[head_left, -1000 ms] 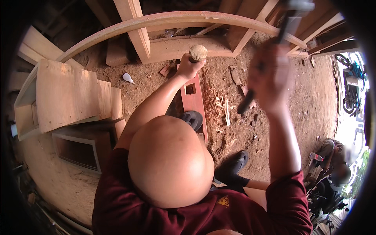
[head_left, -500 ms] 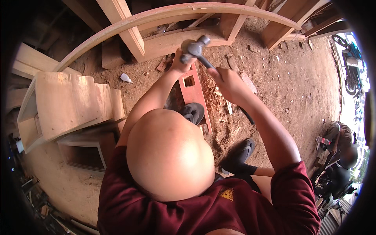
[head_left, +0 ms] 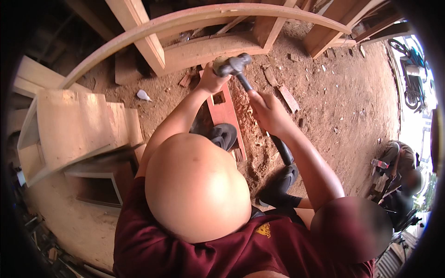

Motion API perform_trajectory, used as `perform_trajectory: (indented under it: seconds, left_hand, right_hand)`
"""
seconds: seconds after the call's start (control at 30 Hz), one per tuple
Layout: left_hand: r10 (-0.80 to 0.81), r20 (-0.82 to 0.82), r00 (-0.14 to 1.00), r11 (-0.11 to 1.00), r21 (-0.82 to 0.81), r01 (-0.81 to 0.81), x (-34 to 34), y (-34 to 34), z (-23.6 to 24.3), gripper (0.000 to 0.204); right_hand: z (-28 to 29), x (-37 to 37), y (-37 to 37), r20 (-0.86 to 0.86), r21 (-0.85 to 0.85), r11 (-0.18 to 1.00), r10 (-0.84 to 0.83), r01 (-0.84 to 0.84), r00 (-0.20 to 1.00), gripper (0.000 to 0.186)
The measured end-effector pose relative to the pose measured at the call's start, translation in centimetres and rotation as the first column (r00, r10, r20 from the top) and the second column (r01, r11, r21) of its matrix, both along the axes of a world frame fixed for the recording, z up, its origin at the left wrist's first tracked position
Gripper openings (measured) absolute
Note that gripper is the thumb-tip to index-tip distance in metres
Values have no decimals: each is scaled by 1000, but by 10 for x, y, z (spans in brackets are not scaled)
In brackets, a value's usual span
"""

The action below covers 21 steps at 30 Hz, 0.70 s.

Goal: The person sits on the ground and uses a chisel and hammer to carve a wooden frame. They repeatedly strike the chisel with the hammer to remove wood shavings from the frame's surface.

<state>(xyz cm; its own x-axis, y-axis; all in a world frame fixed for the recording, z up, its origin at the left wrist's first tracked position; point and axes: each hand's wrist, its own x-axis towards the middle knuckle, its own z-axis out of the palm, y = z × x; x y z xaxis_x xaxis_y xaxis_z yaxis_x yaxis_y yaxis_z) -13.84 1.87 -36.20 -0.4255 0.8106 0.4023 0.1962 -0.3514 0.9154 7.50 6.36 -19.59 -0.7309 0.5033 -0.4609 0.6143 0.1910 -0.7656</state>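
My right hand (head_left: 270,111) is wrapped round the dark handle of a hammer (head_left: 233,65). The metal hammer head overlaps the top of my left hand (head_left: 213,80). That left hand is closed above the far end of a reddish wooden beam (head_left: 226,111); whatever its fingers hold is hidden behind the hammer head. A square hole (head_left: 219,97) is cut in the beam's upper face. My dark-shod foot (head_left: 224,135) rests on the beam, below my bent bare knee (head_left: 197,185). Wood chips (head_left: 252,125) lie along the beam's right side.
Beyond my hands a long curved wooden strip (head_left: 194,19) crosses wooden frames. Stacked pale boards (head_left: 69,129) stand at left. A white bottle (head_left: 143,95) and wood scraps (head_left: 288,98) lie on the dirt floor. Another person (head_left: 401,162) sits far right, near a motorcycle (head_left: 412,78).
The hammer and my right hand have come slightly nearer to me, and more of the handle's lower end shows. My left hand stays over the beam. The whole view has shifted slightly.
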Motion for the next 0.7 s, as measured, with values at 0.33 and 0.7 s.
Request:
perform_trajectory:
  seconds: [0.33,0.7]
  left_hand:
    - [-287,-613,736,944,-52,325,65,-50,-21,26]
    - [71,-417,906,996,70,-45,-6,-21,-17,23]
  right_hand:
    - [-29,81,-19,-35,-493,772,-479,401,877,39]
    - [9,82,-18,-77,-413,813,-481,411,874,54]
